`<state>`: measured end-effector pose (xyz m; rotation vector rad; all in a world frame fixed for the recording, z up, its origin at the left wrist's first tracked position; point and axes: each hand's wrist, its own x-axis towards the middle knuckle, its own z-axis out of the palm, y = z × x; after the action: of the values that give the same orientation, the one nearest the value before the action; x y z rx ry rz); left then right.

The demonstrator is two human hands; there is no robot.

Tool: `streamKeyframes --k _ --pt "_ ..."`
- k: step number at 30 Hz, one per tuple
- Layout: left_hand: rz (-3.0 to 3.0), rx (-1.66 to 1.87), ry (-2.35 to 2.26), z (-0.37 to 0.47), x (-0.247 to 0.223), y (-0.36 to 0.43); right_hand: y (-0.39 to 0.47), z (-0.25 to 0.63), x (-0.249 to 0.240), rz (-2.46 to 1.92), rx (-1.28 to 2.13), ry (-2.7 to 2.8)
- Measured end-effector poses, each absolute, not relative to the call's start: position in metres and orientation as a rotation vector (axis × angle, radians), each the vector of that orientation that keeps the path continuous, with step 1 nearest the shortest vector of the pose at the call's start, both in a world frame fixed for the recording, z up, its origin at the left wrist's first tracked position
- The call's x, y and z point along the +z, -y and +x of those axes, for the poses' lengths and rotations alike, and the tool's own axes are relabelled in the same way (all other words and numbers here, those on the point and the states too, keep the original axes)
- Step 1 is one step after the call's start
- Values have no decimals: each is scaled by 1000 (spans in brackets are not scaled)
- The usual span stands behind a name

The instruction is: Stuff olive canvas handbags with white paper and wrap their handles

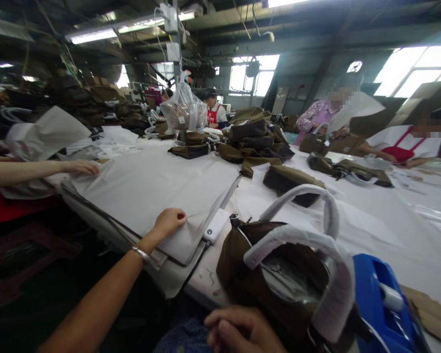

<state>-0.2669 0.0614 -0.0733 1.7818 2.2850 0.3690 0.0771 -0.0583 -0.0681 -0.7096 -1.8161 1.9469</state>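
My left hand (170,223) rests over a stack of large white paper sheets (158,176), its fingers pinched at the top sheet, which creases beside the fingertips. At the bottom edge, my right hand (244,329) is loosely curled with thumb and fingers a little apart, and I see nothing in it. Just beyond it stands a dark olive handbag (238,255), open at the top, with clear plastic inside. Its two handles (301,235) are wrapped in white padding. Whether my right hand touches the bag cannot be made out.
A white device (216,225) lies between stack and bag. Right of the bag is a blue plastic holder (382,299). More olive bags (257,137) are heaped across the table. A co-worker's hand (81,167) touches the stack's far left; other people work opposite.
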Motion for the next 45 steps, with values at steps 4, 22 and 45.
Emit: streamKeyframes --k 4,22,45 --pt "1742 507 -2214 -283 -71 -60 52 28 -78 -768 1883 1450" --pt "1936 810 -1963 -193 -72 4 37 4 -181 -534 1160 2071" --pt "1914 -160 -2372 -239 -63 -80 35 8 -198 -370 1156 2048"
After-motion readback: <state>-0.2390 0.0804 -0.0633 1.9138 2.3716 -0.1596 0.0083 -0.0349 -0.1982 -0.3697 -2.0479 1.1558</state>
